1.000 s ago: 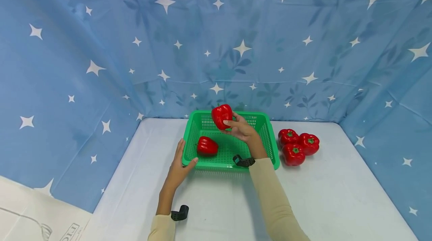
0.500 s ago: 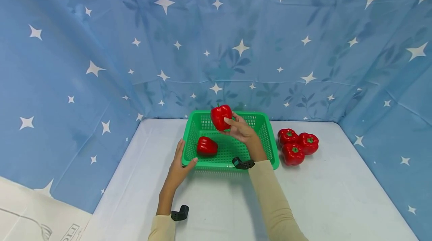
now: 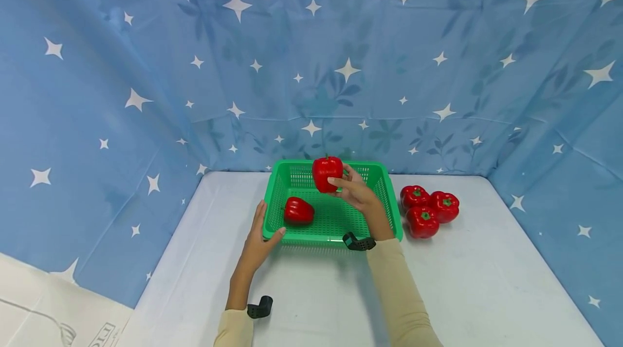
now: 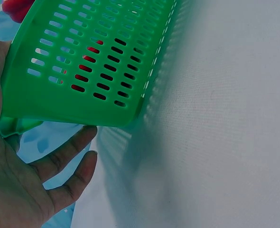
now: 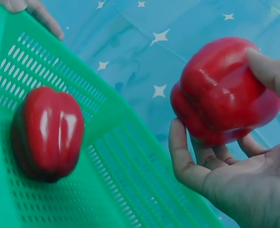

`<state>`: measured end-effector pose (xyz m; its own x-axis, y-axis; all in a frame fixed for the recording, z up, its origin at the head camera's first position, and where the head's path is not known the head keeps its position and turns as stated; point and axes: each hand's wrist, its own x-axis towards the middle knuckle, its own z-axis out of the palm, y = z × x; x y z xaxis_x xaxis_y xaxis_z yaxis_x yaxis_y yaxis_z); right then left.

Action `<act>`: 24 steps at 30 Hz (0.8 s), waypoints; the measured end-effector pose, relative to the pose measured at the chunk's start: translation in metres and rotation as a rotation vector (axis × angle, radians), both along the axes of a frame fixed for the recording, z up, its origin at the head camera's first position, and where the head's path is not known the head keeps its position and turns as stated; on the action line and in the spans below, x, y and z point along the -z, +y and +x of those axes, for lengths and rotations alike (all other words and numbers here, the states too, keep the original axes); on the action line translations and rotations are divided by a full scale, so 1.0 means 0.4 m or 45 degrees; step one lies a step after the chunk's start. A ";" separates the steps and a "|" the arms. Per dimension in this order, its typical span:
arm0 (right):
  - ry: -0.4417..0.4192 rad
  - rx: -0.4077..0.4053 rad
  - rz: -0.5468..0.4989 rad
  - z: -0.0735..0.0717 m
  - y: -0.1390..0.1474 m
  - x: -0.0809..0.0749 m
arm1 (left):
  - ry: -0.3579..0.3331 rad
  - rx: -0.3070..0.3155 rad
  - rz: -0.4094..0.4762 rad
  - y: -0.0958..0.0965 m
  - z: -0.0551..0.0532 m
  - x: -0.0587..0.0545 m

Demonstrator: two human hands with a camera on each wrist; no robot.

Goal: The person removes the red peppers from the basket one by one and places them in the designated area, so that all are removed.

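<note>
The right hand [image 3: 357,189] pinches a red pepper [image 3: 327,174] between thumb and fingertips, raised over the far part of the green basket [image 3: 333,220]. The skin looks glossy, so I think a loosened pinch could let it slip and knock against the far rim. The left hand [image 3: 256,244] has its fingers spread, touching the near left corner; a careless push there might shift the basket into the three peppers [image 3: 423,222] just beside its right wall. Inside, the lying pepper [image 3: 299,211] leaves free room toward the right.
</note>
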<state>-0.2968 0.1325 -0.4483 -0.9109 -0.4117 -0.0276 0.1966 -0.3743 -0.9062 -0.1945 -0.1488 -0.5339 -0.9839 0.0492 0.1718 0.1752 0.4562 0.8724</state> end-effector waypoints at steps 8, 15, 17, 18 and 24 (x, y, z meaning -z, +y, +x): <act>0.102 0.078 0.131 0.019 0.035 0.012 | -0.014 0.002 0.005 -0.001 0.004 -0.003; 0.183 0.155 0.141 0.040 0.064 0.013 | -0.011 -0.001 0.013 -0.001 0.005 -0.005; 0.195 0.186 0.134 0.048 0.074 0.011 | -0.014 0.002 0.013 -0.001 0.005 -0.004; 0.201 0.204 0.137 0.053 0.080 0.010 | -0.015 0.005 0.015 -0.001 0.004 -0.003; 0.260 0.301 0.221 0.084 0.124 0.000 | -0.013 0.010 0.019 -0.002 0.002 -0.001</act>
